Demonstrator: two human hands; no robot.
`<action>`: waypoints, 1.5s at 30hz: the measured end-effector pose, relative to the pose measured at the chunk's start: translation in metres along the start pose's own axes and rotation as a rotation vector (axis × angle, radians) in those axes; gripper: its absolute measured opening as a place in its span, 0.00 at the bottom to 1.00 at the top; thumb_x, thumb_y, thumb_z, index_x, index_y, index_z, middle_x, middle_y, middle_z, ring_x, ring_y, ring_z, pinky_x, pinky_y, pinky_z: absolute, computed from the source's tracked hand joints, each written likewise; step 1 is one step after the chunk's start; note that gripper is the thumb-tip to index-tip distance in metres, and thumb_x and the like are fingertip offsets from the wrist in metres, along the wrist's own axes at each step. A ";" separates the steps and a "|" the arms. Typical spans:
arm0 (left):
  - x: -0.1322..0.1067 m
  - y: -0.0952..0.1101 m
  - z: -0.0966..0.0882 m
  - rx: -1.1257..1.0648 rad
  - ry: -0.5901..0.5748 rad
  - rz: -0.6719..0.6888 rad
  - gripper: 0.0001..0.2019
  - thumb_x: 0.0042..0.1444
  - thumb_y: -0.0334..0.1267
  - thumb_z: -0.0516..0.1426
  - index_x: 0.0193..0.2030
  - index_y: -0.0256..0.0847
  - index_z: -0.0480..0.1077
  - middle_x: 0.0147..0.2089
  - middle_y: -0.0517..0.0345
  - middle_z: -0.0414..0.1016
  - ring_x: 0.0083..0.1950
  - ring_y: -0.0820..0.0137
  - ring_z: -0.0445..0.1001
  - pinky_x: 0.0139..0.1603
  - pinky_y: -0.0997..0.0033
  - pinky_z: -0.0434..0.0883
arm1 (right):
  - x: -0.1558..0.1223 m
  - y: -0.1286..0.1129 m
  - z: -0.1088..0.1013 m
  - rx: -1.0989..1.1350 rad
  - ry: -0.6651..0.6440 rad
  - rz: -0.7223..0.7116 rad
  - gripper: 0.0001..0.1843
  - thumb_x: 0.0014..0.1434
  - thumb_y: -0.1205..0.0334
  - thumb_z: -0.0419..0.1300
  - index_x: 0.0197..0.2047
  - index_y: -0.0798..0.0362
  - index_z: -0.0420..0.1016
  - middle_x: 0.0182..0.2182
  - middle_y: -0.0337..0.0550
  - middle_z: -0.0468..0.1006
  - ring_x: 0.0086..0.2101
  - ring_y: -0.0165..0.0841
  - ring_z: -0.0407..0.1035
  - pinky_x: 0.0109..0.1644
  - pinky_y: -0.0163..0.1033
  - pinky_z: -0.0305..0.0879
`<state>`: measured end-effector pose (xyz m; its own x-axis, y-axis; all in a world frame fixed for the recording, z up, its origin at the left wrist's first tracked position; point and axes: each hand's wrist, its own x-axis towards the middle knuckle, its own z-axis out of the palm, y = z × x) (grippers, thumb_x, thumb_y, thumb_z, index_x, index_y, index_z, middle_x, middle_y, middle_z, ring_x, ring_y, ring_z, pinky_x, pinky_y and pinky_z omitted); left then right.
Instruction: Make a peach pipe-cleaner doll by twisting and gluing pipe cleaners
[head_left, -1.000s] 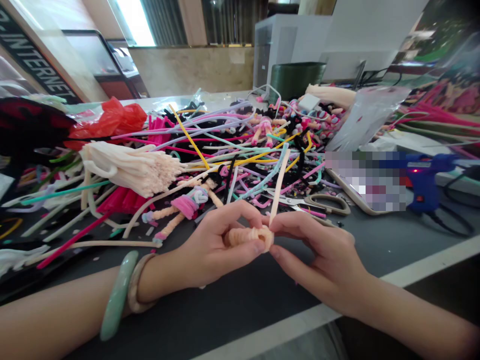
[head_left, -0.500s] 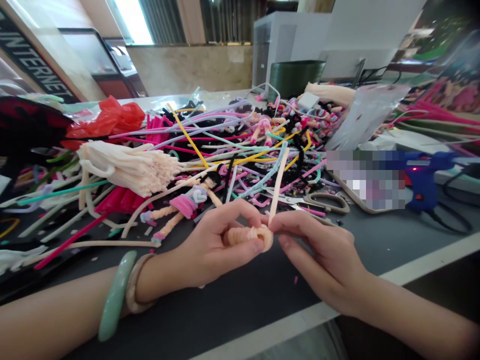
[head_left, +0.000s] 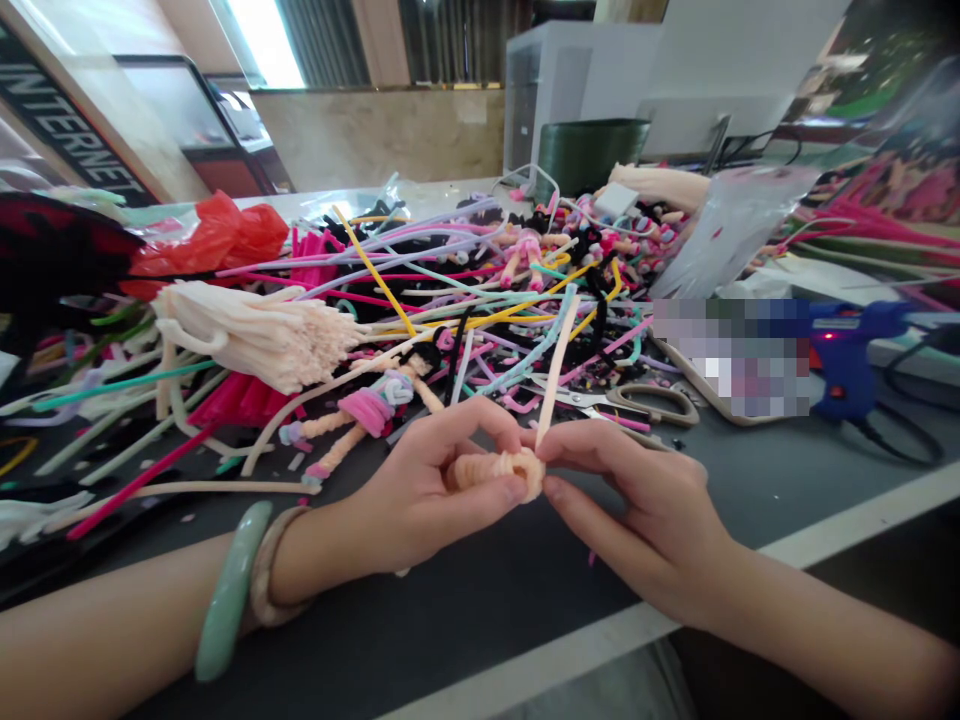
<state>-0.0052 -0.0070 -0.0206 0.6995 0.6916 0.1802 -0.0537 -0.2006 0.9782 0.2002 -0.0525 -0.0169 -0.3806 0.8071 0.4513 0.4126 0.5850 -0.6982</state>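
My left hand (head_left: 424,480) and my right hand (head_left: 626,500) meet over the dark table, pinching a tight coil of peach pipe cleaner (head_left: 499,474) between fingers and thumbs. Its straight peach end (head_left: 556,360) rises from the coil beside my right forefinger. Just beyond my left hand lies a small pipe-cleaner doll (head_left: 367,408) with a pink wrap and dark hair. A jade bangle (head_left: 231,590) and a beige bangle (head_left: 270,565) sit on my left wrist.
A tangled heap of multicoloured pipe cleaners (head_left: 450,290) fills the table ahead, with a peach bundle (head_left: 255,335) at left. Scissors (head_left: 652,403) and a blue glue gun (head_left: 844,360) lie to the right. A red plastic bag (head_left: 225,235) sits behind the bundle.
The whole view has shifted slightly, with things sitting a little higher in the frame. My fingers stay on the coil, and my right hand's grip has changed only slightly.
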 end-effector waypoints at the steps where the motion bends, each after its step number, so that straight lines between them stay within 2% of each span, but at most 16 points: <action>1: 0.000 0.000 0.000 -0.007 0.000 0.002 0.06 0.62 0.38 0.56 0.42 0.42 0.61 0.27 0.66 0.58 0.23 0.80 0.54 0.22 0.79 0.53 | 0.000 0.000 0.000 -0.002 0.001 -0.004 0.16 0.61 0.72 0.57 0.50 0.49 0.66 0.42 0.33 0.79 0.37 0.20 0.75 0.44 0.21 0.66; 17: 0.000 0.001 0.000 0.015 0.003 -0.006 0.07 0.62 0.40 0.56 0.42 0.42 0.61 0.27 0.66 0.59 0.23 0.80 0.55 0.23 0.78 0.53 | 0.001 0.003 0.001 -0.026 0.007 -0.025 0.15 0.61 0.72 0.57 0.50 0.49 0.66 0.42 0.34 0.80 0.41 0.20 0.75 0.47 0.19 0.63; 32: -0.001 -0.001 -0.001 0.026 -0.001 -0.016 0.06 0.62 0.39 0.56 0.42 0.45 0.62 0.23 0.69 0.54 0.23 0.79 0.54 0.22 0.78 0.51 | 0.002 0.000 0.001 -0.050 0.013 -0.039 0.14 0.60 0.72 0.57 0.49 0.51 0.66 0.39 0.35 0.80 0.37 0.18 0.75 0.43 0.16 0.63; 40: -0.001 0.000 -0.001 0.024 0.009 -0.047 0.07 0.61 0.41 0.56 0.42 0.43 0.62 0.25 0.68 0.56 0.22 0.80 0.53 0.21 0.79 0.52 | 0.002 -0.002 0.000 -0.078 0.025 -0.071 0.14 0.59 0.71 0.58 0.49 0.53 0.66 0.40 0.40 0.82 0.39 0.22 0.77 0.44 0.20 0.66; 45: 0.000 0.002 0.000 0.030 0.018 -0.049 0.08 0.61 0.42 0.56 0.41 0.42 0.62 0.25 0.66 0.59 0.22 0.80 0.55 0.21 0.79 0.53 | 0.003 -0.002 0.000 -0.068 0.019 -0.059 0.15 0.59 0.71 0.59 0.49 0.51 0.65 0.39 0.38 0.82 0.38 0.24 0.77 0.42 0.23 0.68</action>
<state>-0.0055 -0.0076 -0.0192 0.6877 0.7135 0.1341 0.0022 -0.1868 0.9824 0.1982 -0.0516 -0.0140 -0.3904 0.7723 0.5011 0.4453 0.6348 -0.6315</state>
